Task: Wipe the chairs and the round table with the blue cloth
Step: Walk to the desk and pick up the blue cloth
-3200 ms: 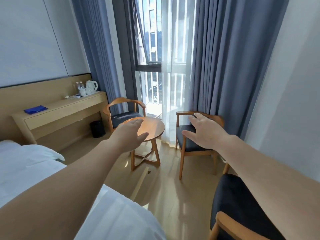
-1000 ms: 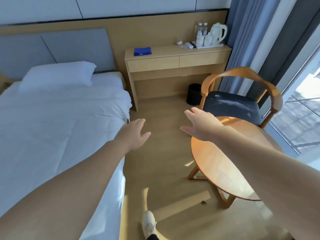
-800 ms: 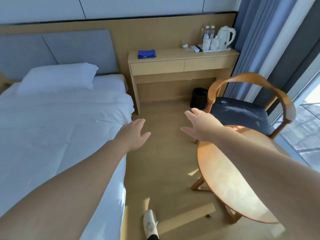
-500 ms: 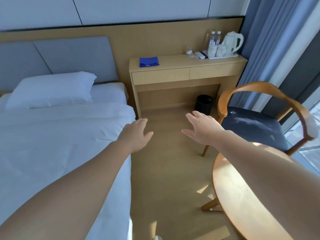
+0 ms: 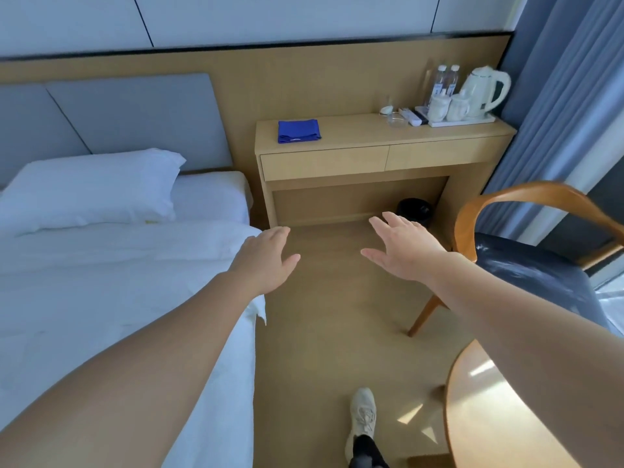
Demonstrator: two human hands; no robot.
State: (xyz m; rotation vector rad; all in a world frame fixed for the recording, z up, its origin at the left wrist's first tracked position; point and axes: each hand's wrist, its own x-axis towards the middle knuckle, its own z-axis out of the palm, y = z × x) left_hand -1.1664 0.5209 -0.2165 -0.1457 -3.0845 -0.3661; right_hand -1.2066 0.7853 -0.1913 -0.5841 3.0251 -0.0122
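On the desk (image 5: 371,136), toward its left end, lies the cloth (image 5: 298,130), folded, well apart from both hands. Left hand (image 5: 261,261) and right hand (image 5: 403,251) hover over the floor, fingers released, grasping nothing. Chair (image 5: 537,265) and table (image 5: 489,417) stand at right, bed (image 5: 101,282) at left.

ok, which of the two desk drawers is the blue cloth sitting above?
The drawer nearer the bed: the folded blue cloth lies on the desk right above it. The other drawer sits below the kettle.
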